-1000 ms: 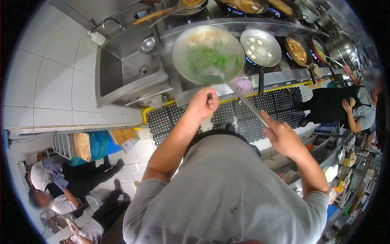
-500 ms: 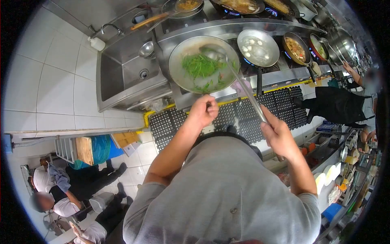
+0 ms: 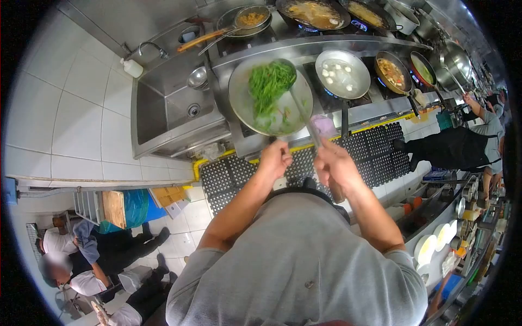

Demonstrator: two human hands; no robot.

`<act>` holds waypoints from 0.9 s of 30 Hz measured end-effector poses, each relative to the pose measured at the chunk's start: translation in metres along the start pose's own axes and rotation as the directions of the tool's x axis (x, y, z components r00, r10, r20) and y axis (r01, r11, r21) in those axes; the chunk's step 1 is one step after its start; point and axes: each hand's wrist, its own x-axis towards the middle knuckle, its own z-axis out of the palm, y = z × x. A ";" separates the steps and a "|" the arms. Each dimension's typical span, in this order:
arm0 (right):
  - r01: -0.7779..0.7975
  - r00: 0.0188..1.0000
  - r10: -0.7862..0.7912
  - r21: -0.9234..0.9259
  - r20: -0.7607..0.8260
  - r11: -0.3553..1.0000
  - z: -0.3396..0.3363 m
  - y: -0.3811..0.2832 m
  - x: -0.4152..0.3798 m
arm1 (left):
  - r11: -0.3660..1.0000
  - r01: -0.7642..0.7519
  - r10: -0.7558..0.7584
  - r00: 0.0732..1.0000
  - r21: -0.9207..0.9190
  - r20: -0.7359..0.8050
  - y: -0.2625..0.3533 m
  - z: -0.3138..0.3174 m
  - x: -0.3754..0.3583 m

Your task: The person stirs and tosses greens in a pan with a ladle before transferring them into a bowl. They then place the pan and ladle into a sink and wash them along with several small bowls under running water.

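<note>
My left hand (image 3: 275,158) is closed around the short dark handle of a wide wok (image 3: 239,111), just below its near rim. Leafy greens (image 3: 269,84) are heaped toward the far side of the wok, with a few loose leaves lower down. In my right hand (image 3: 336,163) is the long metal handle of a ladle (image 3: 300,103). Its bowl sits at the right edge of the greens, partly hidden by them. A lavender cloth (image 3: 324,126) lies on the stove front beside the ladle handle.
Right of the wok, a pan of water with white pieces (image 3: 342,76) stands over a lit burner, its handle pointing toward me. Two more pans, including a stew pan (image 3: 392,73), follow. A steel sink (image 3: 157,108) is at left. One co-worker (image 3: 462,149) stands farther right.
The greens have shifted to the far side of the wok, which looks more tilted. My right hand and the ladle have moved left, closer to my left hand.
</note>
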 end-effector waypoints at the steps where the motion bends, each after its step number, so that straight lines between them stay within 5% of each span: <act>1: 0.096 0.994 -0.111 -0.422 -0.010 0.902 0.001 0.000 -0.003 | 0.991 0.097 -0.093 0.995 -0.090 0.045 0.007 -0.008 -0.002; 3: 0.168 0.962 -0.271 -0.868 0.040 0.467 -0.009 -0.008 -0.013 | 0.984 0.147 -0.145 0.989 -0.103 0.028 0.010 -0.013 -0.012; 5: 0.346 0.826 -0.441 -0.934 0.350 -0.093 -0.031 -0.014 -0.024 | 0.967 0.217 -0.218 0.976 -0.133 0.004 0.014 -0.013 -0.022; 9: 0.128 0.979 -0.154 -0.989 0.137 -0.068 -0.003 -0.058 -0.081 | 0.957 0.261 -0.248 0.963 -0.127 0.108 0.037 -0.002 -0.018; 12: 0.277 0.923 -0.198 -0.927 0.330 -0.253 -0.017 -0.058 -0.094 | 0.967 0.238 -0.217 0.956 -0.090 0.197 0.061 0.020 -0.026; 15: 0.256 0.873 -0.338 -0.921 0.350 -0.293 -0.024 -0.050 -0.069 | 0.973 0.228 -0.210 0.946 -0.046 0.246 0.067 0.034 -0.049; 17: 0.256 0.850 -0.383 -0.919 0.361 -0.300 -0.022 -0.046 -0.055 | 0.998 0.030 -0.050 0.936 0.061 0.348 0.051 0.029 -0.073; 19: 0.291 0.792 -0.455 -0.908 0.406 -0.303 -0.021 -0.046 -0.046 | 0.993 0.113 -0.120 0.941 0.040 0.317 0.035 0.022 -0.095; 21: 0.310 0.790 -0.458 -0.910 0.407 -0.274 -0.016 -0.052 -0.057 | 0.992 0.128 -0.118 0.949 -0.015 0.291 0.022 0.018 -0.100; 23: 0.288 0.889 -0.350 -0.955 0.296 -0.075 -0.021 -0.054 -0.075 | 0.986 0.163 -0.141 0.939 -0.044 0.313 0.017 0.005 -0.078; 25: 0.342 0.860 -0.383 -0.938 0.337 -0.056 -0.028 -0.047 -0.081 | 0.951 0.265 -0.219 0.941 -0.160 0.257 0.023 0.005 -0.044; 27: 0.184 0.935 -0.325 -0.977 0.140 0.109 -0.028 -0.044 -0.082 | 0.954 0.256 -0.207 0.941 -0.159 0.269 0.023 0.005 -0.024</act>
